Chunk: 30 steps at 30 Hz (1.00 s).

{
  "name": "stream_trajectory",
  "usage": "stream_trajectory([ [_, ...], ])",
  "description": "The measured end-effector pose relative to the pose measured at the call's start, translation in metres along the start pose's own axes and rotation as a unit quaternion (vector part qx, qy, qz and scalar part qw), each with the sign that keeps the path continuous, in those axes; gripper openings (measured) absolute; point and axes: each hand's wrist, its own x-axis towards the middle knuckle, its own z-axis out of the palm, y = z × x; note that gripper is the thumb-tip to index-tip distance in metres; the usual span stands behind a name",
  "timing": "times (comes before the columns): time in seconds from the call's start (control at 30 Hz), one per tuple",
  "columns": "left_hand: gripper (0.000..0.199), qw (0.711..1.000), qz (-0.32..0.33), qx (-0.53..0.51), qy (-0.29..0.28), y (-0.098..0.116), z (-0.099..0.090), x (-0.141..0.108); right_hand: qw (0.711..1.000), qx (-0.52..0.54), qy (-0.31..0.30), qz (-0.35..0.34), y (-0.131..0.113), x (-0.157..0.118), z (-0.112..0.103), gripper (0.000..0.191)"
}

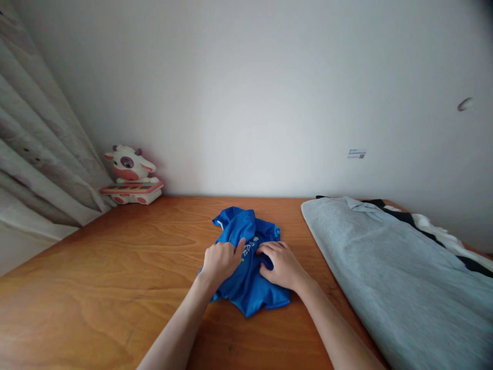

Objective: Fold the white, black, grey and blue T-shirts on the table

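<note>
A crumpled blue shirt [246, 293] with white and yellow print on its front lies on the wooden surface in the middle of the head view. My left hand [221, 261] is on its left side, fingers curled down into the cloth and thumb stretched over the fabric. On the right side, my right hand [280, 264] curves its thumb and fingers around a bunched fold. The fingertips of my left hand are hidden beneath it. The shirt's far end spreads out beyond both hands.
A toy cow with a keyboard [133, 177] stands at the back left by the curtain [36, 149]. Grey fabric [370, 257] covers the right side, with black and white cloth along its far edge. A white wall [254, 103] rises behind the wooden surface [115, 267].
</note>
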Motion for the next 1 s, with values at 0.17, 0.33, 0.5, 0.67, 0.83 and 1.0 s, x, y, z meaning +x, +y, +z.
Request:
stream_trajectory([
  [0.17,0.057,0.991,0.127,-0.030,0.029,0.000,0.016,0.001,0.996,-0.037,-0.026,0.074,0.023,-0.002,-0.009,0.056],
  [0.33,0.032,0.948,0.280,-0.131,0.079,-0.002,0.024,0.003,0.987,-0.049,0.040,0.148,0.020,-0.001,-0.010,0.035],
  [0.5,0.045,0.942,0.297,-0.155,0.031,-0.007,0.035,0.006,0.983,-0.067,0.091,0.142,-0.008,0.001,0.006,0.019],
  [0.67,0.057,0.973,0.206,-0.104,0.019,-0.016,0.042,0.011,0.991,-0.054,0.046,0.115,-0.024,-0.003,0.014,0.027],
  [0.83,0.046,0.981,0.171,-0.084,0.037,-0.016,0.037,0.011,0.990,-0.053,0.004,0.127,-0.013,-0.004,0.006,0.041],
  [1.0,0.039,0.981,0.159,-0.100,0.054,-0.005,0.031,0.005,0.971,-0.155,0.053,0.176,0.008,-0.004,-0.003,0.042],
])
